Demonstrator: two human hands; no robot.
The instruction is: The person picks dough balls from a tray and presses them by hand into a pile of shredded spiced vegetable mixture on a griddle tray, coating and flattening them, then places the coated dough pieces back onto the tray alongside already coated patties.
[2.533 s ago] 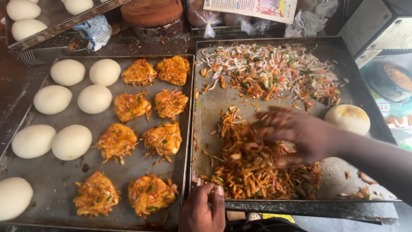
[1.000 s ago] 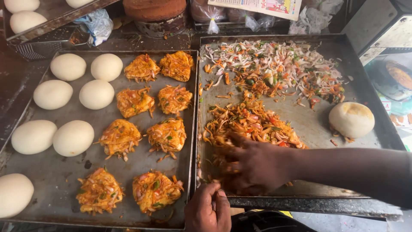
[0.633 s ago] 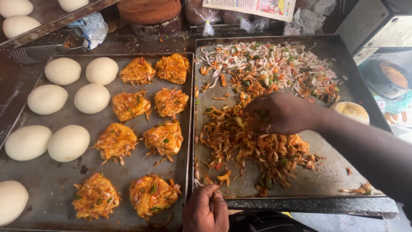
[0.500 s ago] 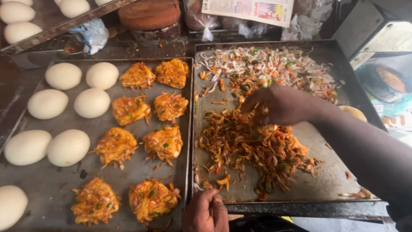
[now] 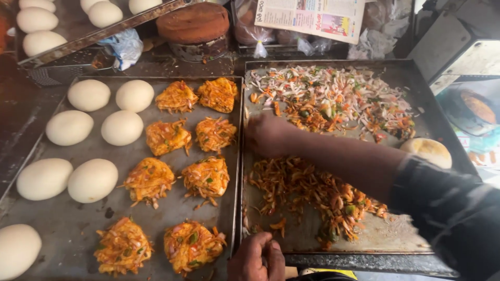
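Note:
My right hand (image 5: pixel 268 134) reaches across the right metal tray (image 5: pixel 416 83) to its left edge. The back of the hand faces up and the fingers curl down, hiding what is under them. Just below it lies a heap of orange spiced shredded vegetables (image 5: pixel 312 192). Paler white and pink shreds (image 5: pixel 338 99) are spread across the far half. My left hand (image 5: pixel 258 257) grips the near rim where the two trays meet. The left tray (image 5: pixel 67 229) holds several orange shredded patties (image 5: pixel 166 138) and several white dough balls (image 5: pixel 86 179).
One dough ball (image 5: pixel 428 151) sits at the right tray's right side, behind my sleeve. Beyond the trays stand a brown round lidded pot (image 5: pixel 194 23), a folded newspaper (image 5: pixel 312 18), plastic bags (image 5: pixel 122 47) and a raised tray with more dough balls (image 5: pixel 36 26).
My right hand has moved from the middle of the right tray leftward to its left edge, after raking the orange shreds about. The left hand stays on the near rim.

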